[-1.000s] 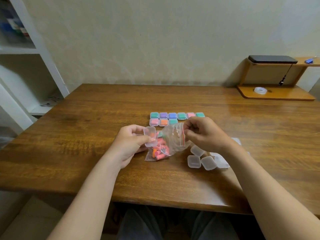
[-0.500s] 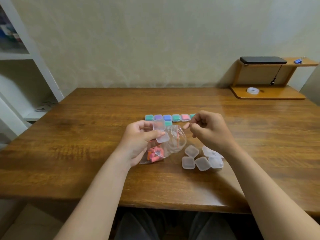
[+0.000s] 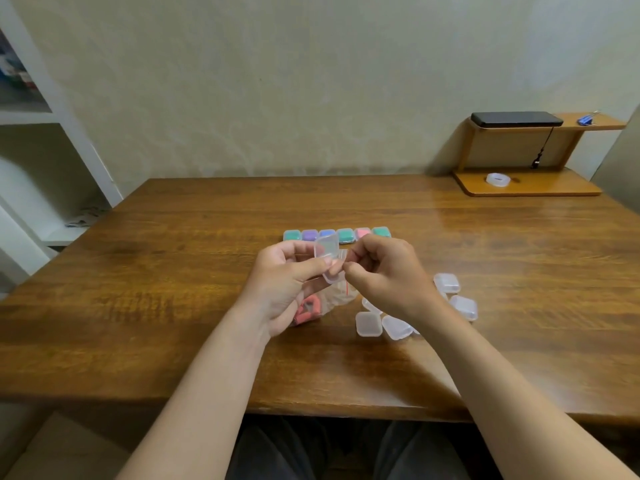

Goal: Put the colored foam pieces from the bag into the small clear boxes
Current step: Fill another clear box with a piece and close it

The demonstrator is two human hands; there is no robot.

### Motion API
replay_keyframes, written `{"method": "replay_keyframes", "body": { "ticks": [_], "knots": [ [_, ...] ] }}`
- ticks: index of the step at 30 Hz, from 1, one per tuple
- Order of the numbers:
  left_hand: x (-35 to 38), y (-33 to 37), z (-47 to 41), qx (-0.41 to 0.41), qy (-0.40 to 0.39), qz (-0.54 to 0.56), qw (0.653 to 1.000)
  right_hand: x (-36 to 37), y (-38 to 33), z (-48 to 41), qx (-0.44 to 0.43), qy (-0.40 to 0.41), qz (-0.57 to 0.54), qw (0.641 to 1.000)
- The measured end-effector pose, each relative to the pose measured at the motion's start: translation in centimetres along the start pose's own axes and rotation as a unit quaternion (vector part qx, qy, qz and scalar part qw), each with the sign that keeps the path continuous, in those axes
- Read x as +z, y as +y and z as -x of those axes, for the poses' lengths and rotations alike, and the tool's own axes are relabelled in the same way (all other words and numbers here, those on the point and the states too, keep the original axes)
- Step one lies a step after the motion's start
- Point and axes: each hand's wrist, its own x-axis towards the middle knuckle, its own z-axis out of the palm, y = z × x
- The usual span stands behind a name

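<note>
My left hand [image 3: 284, 285] holds a small clear box [image 3: 327, 252] above the table, with its lid swung up. My right hand [image 3: 388, 275] meets it from the right. Its fingertips are pinched together at the box's open mouth and hide whatever is between them. Under both hands lies the clear zip bag [image 3: 337, 299] with pink and orange foam pieces [image 3: 308, 311] in its left end. Behind the hands a row of closed boxes [image 3: 337, 234] holds green, purple, blue and pink foam. Several empty clear boxes [image 3: 369, 323] lie to the right.
The wooden table [image 3: 173, 289] runs to a near edge by my lap. At its far right corner stands a wooden riser [image 3: 526, 183] with a tape roll [image 3: 496, 178] and a black device [image 3: 516, 119] on top. White shelving [image 3: 52, 168] stands to the left.
My right hand came out of the bag's mouth with pinched fingers and moved left to the box. My left hand raised the box, and its lid now stands up. The bag dropped to the table.
</note>
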Motion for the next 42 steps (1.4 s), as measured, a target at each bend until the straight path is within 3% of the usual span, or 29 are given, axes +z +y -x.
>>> {"method": "replay_keyframes", "body": {
  "ticks": [9,19,27,34,42],
  "knots": [
    [0.1,0.0,0.2,0.012,0.015,-0.013,1.000,-0.3,0.2,-0.3,-0.007,-0.006,0.015,1.000],
    [-0.2,0.3,0.4,-0.010,-0.002,0.034,0.999,-1.4,0.7,-0.3,-0.010,-0.017,-0.061,0.998],
    [-0.6,0.4,0.5,-0.011,-0.050,0.022,0.998,-2.2,0.5,0.0,-0.046,-0.118,-0.036,0.991],
    [-1.6,0.4,0.5,0.023,-0.121,-0.011,0.992,-2.2,0.3,0.2,-0.052,-0.079,-0.067,0.993],
    [-1.9,-0.5,0.0,0.107,-0.088,-0.105,0.985,-1.9,0.6,0.1,-0.084,-0.039,-0.048,0.995]
  ]
}}
